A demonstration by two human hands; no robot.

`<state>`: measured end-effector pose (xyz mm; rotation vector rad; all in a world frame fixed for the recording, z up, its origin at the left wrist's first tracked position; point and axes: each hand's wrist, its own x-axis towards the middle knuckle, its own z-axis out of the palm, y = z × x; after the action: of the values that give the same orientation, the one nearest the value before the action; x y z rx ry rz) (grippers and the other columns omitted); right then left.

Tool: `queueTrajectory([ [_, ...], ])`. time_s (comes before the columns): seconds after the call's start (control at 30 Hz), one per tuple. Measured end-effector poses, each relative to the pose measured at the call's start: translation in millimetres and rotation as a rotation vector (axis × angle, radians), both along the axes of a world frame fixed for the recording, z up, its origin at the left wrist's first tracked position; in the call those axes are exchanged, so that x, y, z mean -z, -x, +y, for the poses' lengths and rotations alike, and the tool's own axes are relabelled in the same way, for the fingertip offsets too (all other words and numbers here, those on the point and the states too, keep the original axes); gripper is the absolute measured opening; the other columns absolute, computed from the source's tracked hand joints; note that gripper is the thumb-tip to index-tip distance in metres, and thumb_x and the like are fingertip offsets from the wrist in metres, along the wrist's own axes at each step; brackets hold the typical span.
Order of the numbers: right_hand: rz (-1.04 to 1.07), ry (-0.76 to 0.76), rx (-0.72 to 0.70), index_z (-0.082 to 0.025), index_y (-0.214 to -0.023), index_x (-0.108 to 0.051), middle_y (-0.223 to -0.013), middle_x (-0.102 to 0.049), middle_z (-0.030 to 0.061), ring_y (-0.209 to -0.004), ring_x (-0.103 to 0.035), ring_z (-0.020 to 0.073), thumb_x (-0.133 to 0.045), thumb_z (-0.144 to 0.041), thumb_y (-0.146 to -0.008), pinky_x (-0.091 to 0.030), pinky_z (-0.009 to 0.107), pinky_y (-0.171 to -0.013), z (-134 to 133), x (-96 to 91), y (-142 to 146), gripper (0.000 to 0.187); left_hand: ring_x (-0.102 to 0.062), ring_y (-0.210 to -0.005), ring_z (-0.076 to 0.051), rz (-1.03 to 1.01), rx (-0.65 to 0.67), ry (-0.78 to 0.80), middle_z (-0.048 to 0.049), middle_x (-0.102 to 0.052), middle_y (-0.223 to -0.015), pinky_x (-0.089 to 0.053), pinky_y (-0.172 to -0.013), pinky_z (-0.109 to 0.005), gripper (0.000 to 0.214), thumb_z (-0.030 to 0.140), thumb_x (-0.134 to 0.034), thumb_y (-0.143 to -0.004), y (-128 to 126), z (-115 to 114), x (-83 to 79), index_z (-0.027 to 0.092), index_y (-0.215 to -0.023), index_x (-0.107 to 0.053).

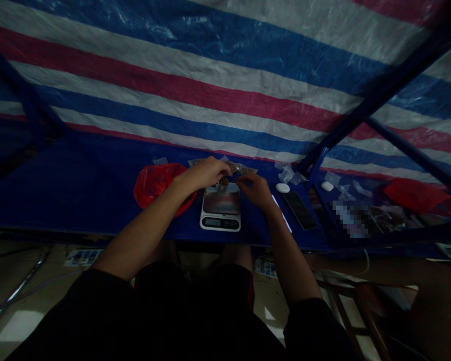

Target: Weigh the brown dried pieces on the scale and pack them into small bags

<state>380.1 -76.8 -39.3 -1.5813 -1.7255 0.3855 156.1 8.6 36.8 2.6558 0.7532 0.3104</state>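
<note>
A wide tarpaulin [195, 85] with blue, white and red stripes hangs across the far side of a long, dark blue tabletop [75, 185], and a dark blue metal frame [379, 95] crosses in front of the tarpaulin at the right. The seated person wears a black short-sleeved top [304, 326] and black shorts [210, 301] with a red stripe.

In the middle of the tabletop sits a white digital kitchen scale [221, 206] with a metal weighing platform [221, 198]; the digits on its display [215, 222] are too small to read. Above the platform, the left hand [205, 173] closes in a narrow pinch on a crumpled clear plastic bag [242, 168] holding small brownish pieces. The right hand [253, 191] curves narrowly beside the bag's lower edge, but whether it grips the bag is hard to tell. Whether the bag touches the platform is also hidden.

A crumpled red plastic bag [158, 188] lies just left of the scale, partly under the left forearm. To the right lie a black smartphone [299, 210], a thin white strip [281, 213], and a small white oval object [282, 188] near a wad of clear plastic [287, 174]. Farther right are another small white oval object [326, 186] and a red bag [417, 195].
</note>
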Motion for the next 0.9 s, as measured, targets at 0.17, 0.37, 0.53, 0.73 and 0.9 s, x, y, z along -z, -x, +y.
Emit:
queueTrajectory([
  [0.17,-0.030,-0.036,-0.053,-0.019,-0.098,-0.084,-0.096,-0.081,0.0067,-0.083,-0.070,0.0204,-0.071,-0.024,-0.091,-0.052,0.031,-0.077,7.4,-14.4,12.6,0.015,-0.078,-0.100,-0.022,-0.144,-0.015,0.046,-0.0049,-0.085,-0.109,-0.054,-0.090,-0.032,0.026,0.011,-0.066,-0.096,5.1,2.2,6.3,0.022,-0.113,-0.084],
  [0.37,-0.136,0.008,-0.071,-0.019,-0.100,-0.085,-0.100,-0.083,0.0071,-0.087,-0.072,0.0214,-0.069,-0.022,-0.095,-0.051,0.031,-0.080,12.8,-31.2,27.4,0.017,-0.079,-0.091,-0.020,-0.340,-0.118,0.228,-0.0046,-0.085,-0.097,-0.057,-0.083,-0.030,0.018,0.011,-0.075,-0.090,14.6,2.0,22.7,0.019,-0.103,-0.084],
  [0.53,-0.191,0.074,-0.121,-0.021,-0.105,-0.085,-0.107,-0.084,0.0063,-0.097,-0.072,0.0209,-0.065,-0.020,-0.098,-0.050,0.030,-0.085,16.5,-38.6,32.4,0.021,-0.078,-0.091,-0.020,-0.331,-0.131,0.155,-0.0042,-0.085,-0.096,-0.056,-0.086,-0.032,0.015,0.013,-0.076,-0.090,15.6,-0.9,27.0,0.020,-0.100,-0.085],
  [0.73,-0.164,0.042,-0.191,-0.020,-0.103,-0.085,-0.103,-0.083,0.0061,-0.096,-0.073,0.0201,-0.061,-0.020,-0.101,-0.049,0.029,-0.086,15.0,-37.3,30.9,0.024,-0.079,-0.096,-0.020,-0.311,-0.102,0.120,-0.0030,-0.086,-0.101,-0.056,-0.093,-0.033,0.020,0.011,-0.072,-0.094,9.4,-6.3,29.3,0.022,-0.103,-0.085],
  [0.9,-0.147,-0.003,-0.085,-0.017,-0.099,-0.085,-0.095,-0.081,0.0068,-0.084,-0.070,0.0199,-0.062,-0.023,-0.100,-0.047,0.029,-0.076,9.0,-34.7,23.3,0.024,-0.079,-0.099,-0.020,-0.308,-0.057,0.131,-0.0022,-0.085,-0.105,-0.056,-0.096,-0.033,0.022,0.009,-0.070,-0.095,5.9,-5.4,34.6,0.022,-0.107,-0.084],
])
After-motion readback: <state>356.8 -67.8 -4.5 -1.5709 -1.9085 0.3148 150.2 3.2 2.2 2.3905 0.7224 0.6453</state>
